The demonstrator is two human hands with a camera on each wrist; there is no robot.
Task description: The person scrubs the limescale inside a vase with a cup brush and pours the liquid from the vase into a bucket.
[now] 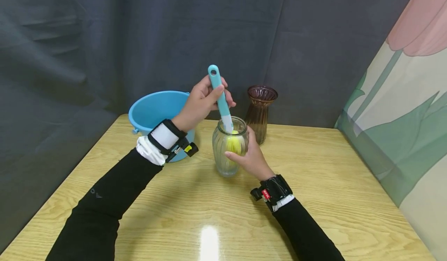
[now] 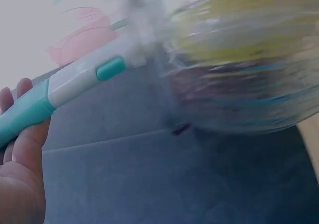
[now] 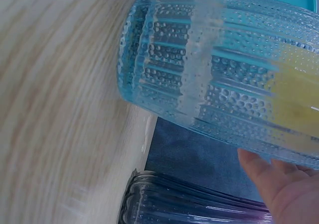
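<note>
Head view: left hand (image 1: 200, 105) grip clamped on teal brush (image 1: 220, 98) handle, yellow sponge head down inside clear jar (image 1: 228, 148); right hand (image 1: 249, 158) wraps jar, upright on desk (image 1: 314, 199). Scrubbing looks midway. Blue bucket (image 1: 153, 109) and brown vase (image 1: 260, 111) behind.

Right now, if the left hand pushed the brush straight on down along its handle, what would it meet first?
The left hand aims the teal brush down into the clear glass jar. Its yellow sponge head would likely meet the jar's bottom first, though the remaining depth is unclear.
</note>
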